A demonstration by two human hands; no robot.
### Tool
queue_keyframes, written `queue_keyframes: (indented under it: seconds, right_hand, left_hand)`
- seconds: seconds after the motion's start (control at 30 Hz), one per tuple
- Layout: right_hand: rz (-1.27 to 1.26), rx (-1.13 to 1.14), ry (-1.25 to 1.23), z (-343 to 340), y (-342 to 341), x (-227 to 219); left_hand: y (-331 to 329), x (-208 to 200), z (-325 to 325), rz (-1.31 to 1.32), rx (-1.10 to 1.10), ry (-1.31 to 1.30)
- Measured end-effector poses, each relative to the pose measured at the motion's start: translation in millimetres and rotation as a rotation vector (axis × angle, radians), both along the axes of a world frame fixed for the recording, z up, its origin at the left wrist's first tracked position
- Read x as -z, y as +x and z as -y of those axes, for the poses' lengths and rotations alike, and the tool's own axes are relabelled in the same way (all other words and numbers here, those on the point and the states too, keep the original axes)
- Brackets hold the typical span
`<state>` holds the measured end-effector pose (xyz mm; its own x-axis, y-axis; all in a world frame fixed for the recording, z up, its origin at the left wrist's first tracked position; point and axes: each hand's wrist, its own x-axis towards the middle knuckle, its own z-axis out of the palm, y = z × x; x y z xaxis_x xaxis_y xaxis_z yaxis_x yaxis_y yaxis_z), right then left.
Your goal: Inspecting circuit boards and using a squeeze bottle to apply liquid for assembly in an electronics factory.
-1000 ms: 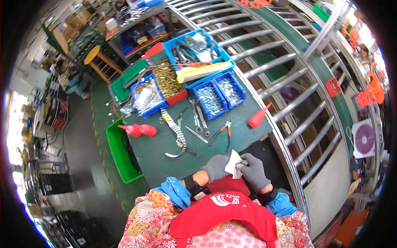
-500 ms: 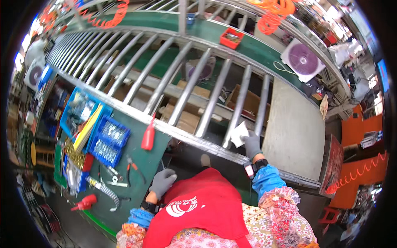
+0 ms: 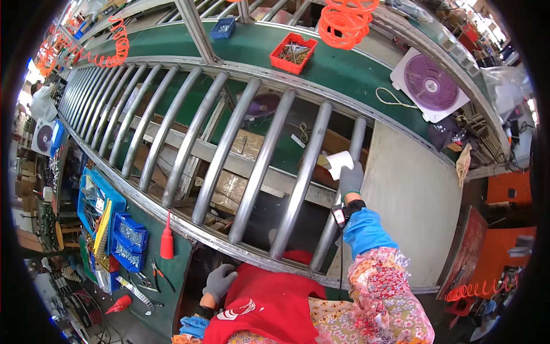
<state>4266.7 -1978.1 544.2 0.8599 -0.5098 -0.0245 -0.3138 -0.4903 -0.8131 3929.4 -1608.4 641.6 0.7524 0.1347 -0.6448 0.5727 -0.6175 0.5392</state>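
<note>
One thin, curled white paper (image 3: 340,164), pinched by the cloth-gloved right hand (image 3: 351,179); left hand (image 3: 219,282) bent, clenched or released I cannot tell.

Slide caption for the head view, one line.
Gloved right hand holds a white slip over the roller conveyor; gloved left hand is beside the red apron.

Matt slip (image 3: 340,164), probably paper
</note>
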Motion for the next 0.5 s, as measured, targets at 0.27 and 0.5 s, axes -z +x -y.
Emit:
queue_keyframes:
  seconds: [0.27, 0.5]
  right_hand:
    - [-0.724, -0.717, -0.763, -30.4, 106.2, 117.2]
    - [-0.808, -0.724, -0.207, 73.7, 187.1, 280.7]
  left_hand:
    - [16.5, 25.6, 11.9, -0.298, -0.563, -0.022]
    - [31.6, 50.8, 41.3, -0.189, -0.745, -0.283]
